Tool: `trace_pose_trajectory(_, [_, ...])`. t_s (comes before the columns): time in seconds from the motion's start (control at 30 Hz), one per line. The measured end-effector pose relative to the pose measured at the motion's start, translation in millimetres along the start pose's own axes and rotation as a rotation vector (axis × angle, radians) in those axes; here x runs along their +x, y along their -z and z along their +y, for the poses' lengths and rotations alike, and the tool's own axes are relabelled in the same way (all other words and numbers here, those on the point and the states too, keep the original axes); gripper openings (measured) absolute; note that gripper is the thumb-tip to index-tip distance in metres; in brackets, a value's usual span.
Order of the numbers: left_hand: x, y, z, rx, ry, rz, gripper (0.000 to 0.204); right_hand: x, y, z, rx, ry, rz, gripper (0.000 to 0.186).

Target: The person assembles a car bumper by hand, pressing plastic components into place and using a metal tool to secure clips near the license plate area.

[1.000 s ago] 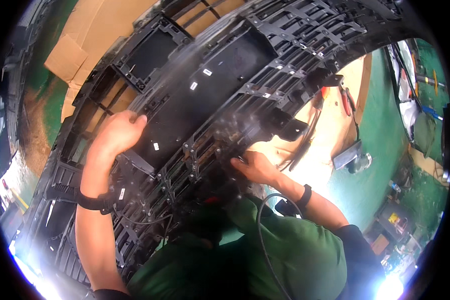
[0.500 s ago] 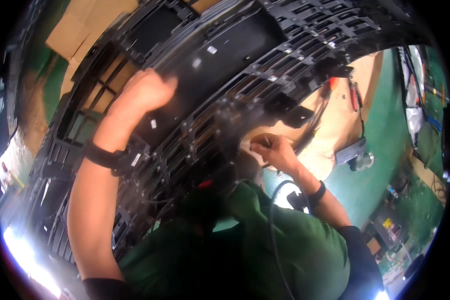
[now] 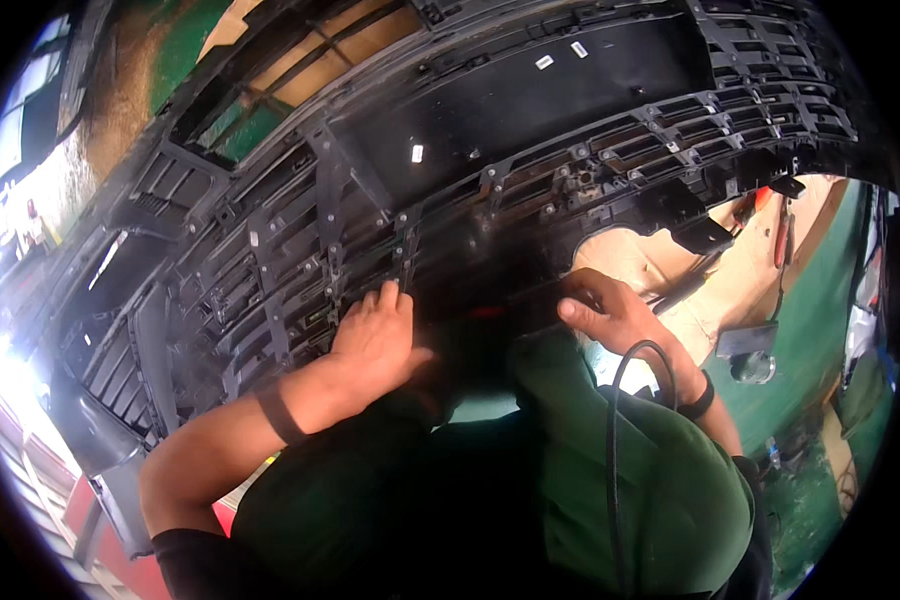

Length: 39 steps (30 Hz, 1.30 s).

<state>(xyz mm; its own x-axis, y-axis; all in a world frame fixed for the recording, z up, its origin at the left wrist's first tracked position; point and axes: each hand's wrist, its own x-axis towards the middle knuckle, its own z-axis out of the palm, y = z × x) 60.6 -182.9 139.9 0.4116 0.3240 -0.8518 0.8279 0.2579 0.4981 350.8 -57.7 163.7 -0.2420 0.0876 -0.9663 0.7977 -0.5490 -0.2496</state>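
A large black plastic panel with grille lattices (image 3: 510, 100), riveted strips and small white labels spans the upper view. My left hand (image 3: 375, 340) is open, fingers loosely bent against the lower lattice left of the middle, thumb apart. My right hand (image 3: 610, 315) has curled fingers at the panel's lower edge, beside its curved cut-out; whatever they grip is hidden in shadow. Behind that cut-out lies cardboard (image 3: 770, 230) with red-handled tools (image 3: 782, 245). A dark cable (image 3: 620, 440) loops down past my right wrist.
A dark metal tool (image 3: 745, 350) rests on the green surface (image 3: 800, 340) at right. Cardboard shows through the panel's upper openings. Glazed parts (image 3: 25, 80) stand at far upper left; a red surface (image 3: 130, 560) and bright light are at lower left. A small bottle (image 3: 775, 455) sits at lower right.
My left hand has dropped from the upper panel to the lower lattice and moved right. The view has shifted, showing more of the panel's left end. My right hand appears farther right.
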Motion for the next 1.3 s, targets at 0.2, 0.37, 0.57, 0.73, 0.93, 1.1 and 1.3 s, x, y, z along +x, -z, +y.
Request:
trace_pose_trajectory(0.2, [3, -17, 7, 0.163, 0.154, -0.194, 0.054, 17, -24, -7, 0.373, -0.359, -0.103, 0.037])
trace_pose_trajectory(0.37, [-15, -28, 10, 0.216, 0.032, -0.121, 0.057, 19, -39, -18, 0.621, -0.421, 0.028, 0.018])
trace_pose_trajectory(0.57, [-40, -38, 9, 0.201, 0.104, 0.005, 0.062, 17, -29, -7, 0.424, -0.328, -0.126, 0.019])
trace_pose_trajectory(0.73, [-55, -48, 21, 0.228, 0.215, 0.173, 0.058, 16, -37, 12, 0.650, -0.274, -0.114, 0.018])
trace_pose_trajectory(0.93, [-143, -60, 18, -0.618, 0.278, 0.555, 0.025, 5, -46, 8, 0.713, -0.321, -0.067, 0.020])
trace_pose_trajectory(1.1, [-157, -181, -26, -1.042, 0.685, 0.942, 0.014, -13, -44, 8, 0.638, -0.293, -0.042, 0.027])
trace_pose_trajectory(1.3, [-136, -220, -28, -0.559, 0.767, 1.430, 0.014, -20, -43, 16, 0.599, -0.261, -0.037, 0.028])
